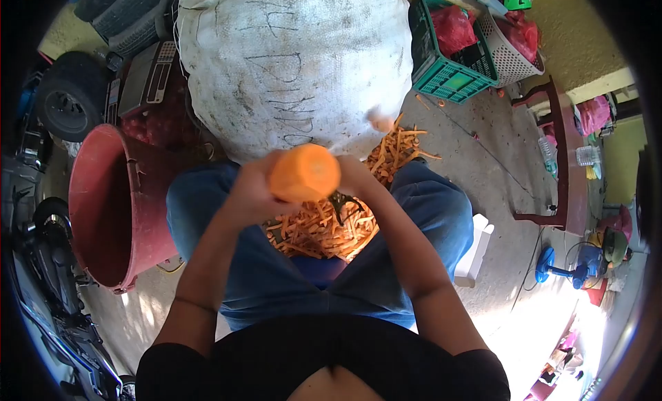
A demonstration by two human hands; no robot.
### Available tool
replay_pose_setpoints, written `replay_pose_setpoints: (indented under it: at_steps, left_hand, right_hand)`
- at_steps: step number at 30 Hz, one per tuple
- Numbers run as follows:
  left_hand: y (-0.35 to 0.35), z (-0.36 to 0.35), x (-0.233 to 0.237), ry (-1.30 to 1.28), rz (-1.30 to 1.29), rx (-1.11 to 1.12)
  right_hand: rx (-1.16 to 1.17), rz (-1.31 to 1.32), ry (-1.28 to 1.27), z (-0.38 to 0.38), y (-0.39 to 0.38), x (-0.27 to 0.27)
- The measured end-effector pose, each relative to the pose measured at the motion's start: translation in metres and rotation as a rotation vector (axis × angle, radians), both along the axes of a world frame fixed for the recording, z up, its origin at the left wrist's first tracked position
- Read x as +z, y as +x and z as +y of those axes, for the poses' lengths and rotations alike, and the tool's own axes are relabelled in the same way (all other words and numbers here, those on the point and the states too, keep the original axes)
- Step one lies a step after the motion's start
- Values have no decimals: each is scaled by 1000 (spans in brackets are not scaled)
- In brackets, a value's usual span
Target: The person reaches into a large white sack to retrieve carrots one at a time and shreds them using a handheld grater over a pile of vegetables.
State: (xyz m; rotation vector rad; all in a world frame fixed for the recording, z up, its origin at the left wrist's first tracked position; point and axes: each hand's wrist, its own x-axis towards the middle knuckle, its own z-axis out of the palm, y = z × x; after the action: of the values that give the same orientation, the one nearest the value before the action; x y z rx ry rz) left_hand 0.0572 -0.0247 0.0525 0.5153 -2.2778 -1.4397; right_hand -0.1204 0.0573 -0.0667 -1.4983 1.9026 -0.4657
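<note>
My left hand (252,187) is closed around a thick orange carrot (305,172), its cut-looking end facing up toward me. Close beside it, my right hand (355,173) is closed, partly hidden behind the carrot. From under that hand sticks a dark, looped tool (343,206) that looks like a peeler; its blade is not visible. Below both hands, between my knees, lies a heap of orange peel strips (324,230). More peelings spread beyond my right hand, along the foot of a large stuffed white sack (296,63).
To the left stands a large red tub (131,201), near a wheel (65,101) and a motorcycle (52,263). A green crate (455,80) and a white perforated basket (510,59) are at the upper right. A white box (474,253) lies by my right knee.
</note>
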Motion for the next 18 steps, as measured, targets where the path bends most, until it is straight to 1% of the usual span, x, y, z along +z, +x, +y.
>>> replay_pose_setpoints:
  at_steps: [1, 3, 4, 5, 6, 7, 9, 10, 11, 12, 13, 14, 16, 17, 18]
  left_hand:
    - [11, -8, 8, -128, -30, 70]
    - [40, -29, 14, -464, -46, 300]
    - [57, -41, 20, -550, -114, 422]
    - [76, -53, 27, -635, -183, 546]
    - [96, -63, 37, -692, -325, 707]
    - [117, -73, 45, -744, -467, 868]
    - [164, -100, 49, -838, -864, 1129]
    - [193, -115, 45, -885, -1003, 1129]
    - [227, -129, 37, -929, -1144, 1126]
    - [269, -146, 26, -824, -1303, 1019]
    - [305, -160, 13, -712, -1451, 906]
    - [327, -168, -2, -712, -1448, 911]
    - [357, -182, -32, -480, -1908, 358]
    - [373, -191, -50, -342, -2094, 50]
    - [396, -203, -74, -346, -2091, 49]
  right_hand:
    - [21, 37, 89, 3, 7, 23]
    - [133, 96, 224, 4, 13, 23]
    - [134, 93, 216, 3, 14, 22]
    - [187, 131, 251, 3, 14, 21]
    - [241, 171, 287, 2, 13, 20]
    - [243, 171, 278, 2, 12, 22]
    - [221, 150, 271, 1, 10, 26]
    - [221, 151, 265, 2, 9, 31]
    - [184, 87, 210, 3, 7, 40]
    - [148, 23, 155, 3, 7, 47]
    - [150, 24, 150, 3, 6, 50]
    - [147, 25, 139, 4, 4, 53]
    - [137, 27, 124, 5, 2, 58]
    - [141, 38, 132, 7, 1, 59]
    - [146, 50, 141, 8, 1, 60]
